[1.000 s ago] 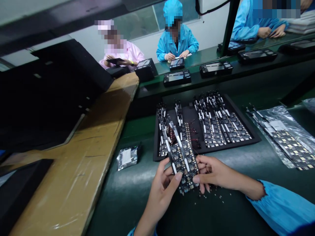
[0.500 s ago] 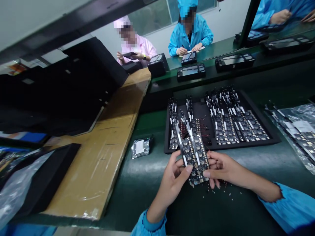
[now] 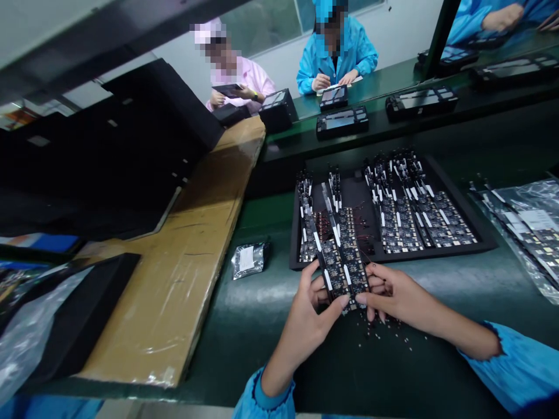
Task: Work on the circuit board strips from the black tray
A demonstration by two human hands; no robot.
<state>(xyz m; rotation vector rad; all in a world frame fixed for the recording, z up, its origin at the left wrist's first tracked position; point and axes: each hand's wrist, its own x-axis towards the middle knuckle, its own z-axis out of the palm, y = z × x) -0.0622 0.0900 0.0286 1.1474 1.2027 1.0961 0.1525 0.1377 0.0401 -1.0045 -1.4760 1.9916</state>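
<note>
Between my hands, just in front of the black foam tray (image 3: 441, 254), is a panel of dark circuit boards (image 3: 335, 265) with white-labelled strips sticking out at its far end. My left hand (image 3: 315, 314) grips its left side, thumb on the near edge. On the right side my right hand (image 3: 393, 294) pinches the same panel, thumb on top and fingers beneath. Part of the fingers is hidden under the boards. More circuit boards (image 3: 404, 227) stand in rows inside the tray, and small wires with red leads (image 3: 361, 230) lie between the rows.
Tiny pale bits (image 3: 397, 337) are scattered on the green bench by my right hand. A small silvery bag (image 3: 250, 259) lies left of the tray; bagged boards (image 3: 530, 227) lie right. Cardboard (image 3: 174, 302) covers the left side. Black boxes (image 3: 343, 122) line the shelf; co-workers (image 3: 336, 52) sit beyond.
The circuit board panel has tilted and shifted slightly away from me, its near end now higher in view. Both thumbs have come closer together along its near edge.
</note>
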